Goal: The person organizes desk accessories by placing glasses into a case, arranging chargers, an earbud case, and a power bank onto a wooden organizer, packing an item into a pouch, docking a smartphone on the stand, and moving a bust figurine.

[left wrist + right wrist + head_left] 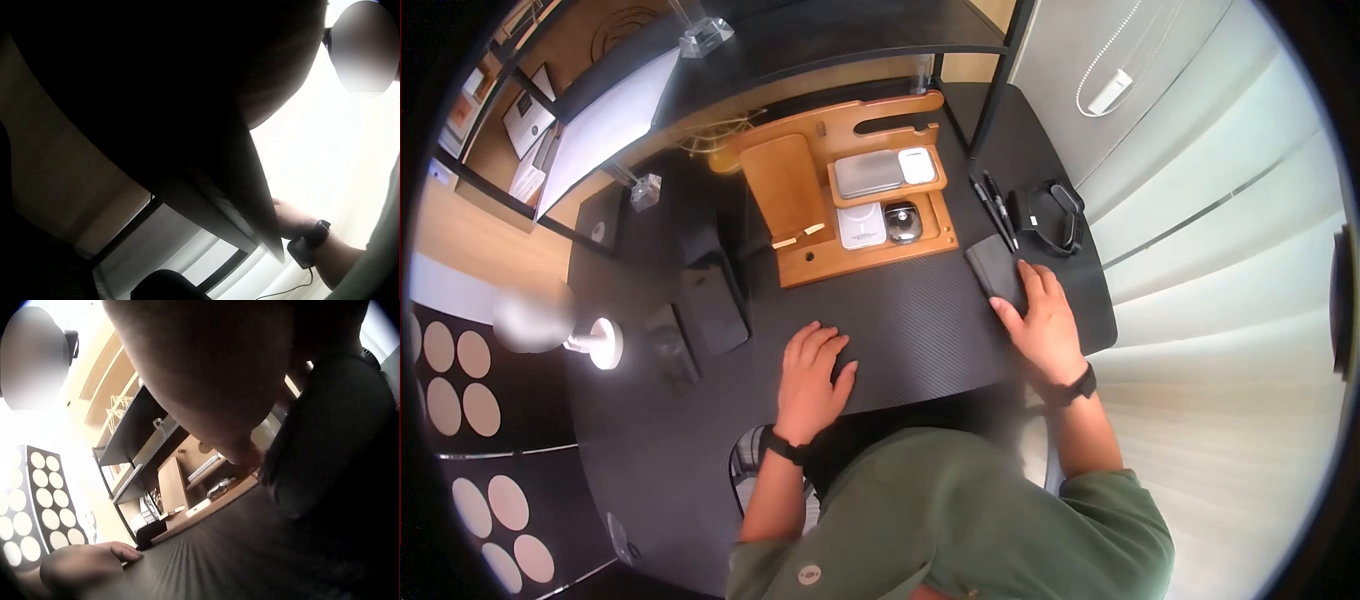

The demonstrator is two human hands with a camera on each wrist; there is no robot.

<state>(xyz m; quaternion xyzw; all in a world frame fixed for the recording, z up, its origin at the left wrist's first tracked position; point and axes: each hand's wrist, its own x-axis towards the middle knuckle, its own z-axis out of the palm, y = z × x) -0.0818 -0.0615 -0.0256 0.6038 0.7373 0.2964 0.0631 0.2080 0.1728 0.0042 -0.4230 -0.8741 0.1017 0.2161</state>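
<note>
My right hand [1045,325] is at the right side of the black desk, its thumb and fingers at the edges of a flat dark wallet-like case [994,268]. In the right wrist view that case [337,437] looms large and dark, with rounded corners, beside the shadowed fingers. My left hand [812,380] rests near the desk's front edge with its fingers loosely extended and nothing in them. The left wrist view is mostly dark; past the desk edge it shows the right hand [294,219].
A wooden desk organizer [790,190] stands at the back, holding a silver device [870,173], a white case [917,166] and a dark glossy case [903,222]. Pens [997,210] and a black strapped device [1050,215] lie right. Dark phone-like slabs [715,305] lie left.
</note>
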